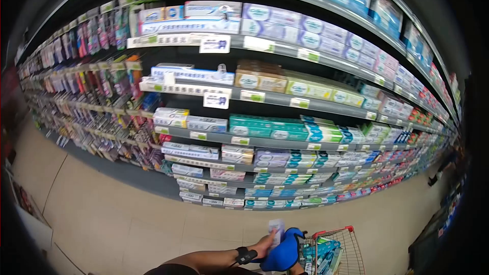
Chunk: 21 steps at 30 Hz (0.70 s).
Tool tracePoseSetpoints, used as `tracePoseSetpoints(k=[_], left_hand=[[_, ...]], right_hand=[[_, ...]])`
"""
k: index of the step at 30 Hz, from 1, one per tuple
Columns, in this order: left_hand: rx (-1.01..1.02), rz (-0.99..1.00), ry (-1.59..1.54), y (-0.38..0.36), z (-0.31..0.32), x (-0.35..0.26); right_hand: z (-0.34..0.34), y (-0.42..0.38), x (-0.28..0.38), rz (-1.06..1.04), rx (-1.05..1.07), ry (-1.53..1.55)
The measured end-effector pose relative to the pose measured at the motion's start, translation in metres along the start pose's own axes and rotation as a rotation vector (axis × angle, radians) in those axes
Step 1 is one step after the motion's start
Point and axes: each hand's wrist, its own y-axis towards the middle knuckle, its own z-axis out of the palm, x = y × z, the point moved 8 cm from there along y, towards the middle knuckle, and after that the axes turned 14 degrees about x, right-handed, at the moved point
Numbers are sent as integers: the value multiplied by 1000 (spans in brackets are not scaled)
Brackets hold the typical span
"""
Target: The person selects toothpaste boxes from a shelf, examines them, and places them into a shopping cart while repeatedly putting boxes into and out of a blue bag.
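Note:
My left hand [265,246], bare with a black band on the wrist, holds a small white box [276,227] upright at the bottom of the view. My right hand [283,254] wears a blue glove and sits just under and to the right of the box, against the left hand. Its fingers are hidden, so its grip is unclear. Right beside both hands stands a red wire shopping cart [340,231] with several blue-green packs [322,254] inside.
Long store shelves [265,142] of toothpaste boxes run across the view, with toothbrush packs [97,86] hanging to the left. White price cards [216,100] hang from the shelf edges. Beige tiled floor [117,214] lies between me and the shelves.

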Motion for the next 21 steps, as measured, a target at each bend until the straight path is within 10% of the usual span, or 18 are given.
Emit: tracePoseSetpoints(k=[11, 21], left_hand=[[517, 383, 560, -37, 57, -8], [865, 91, 751, -24, 63, 28]], right_hand=[[6, -3, -85, 1, -311, 1017], [2, -55, -114, -32, -443, 1311]])
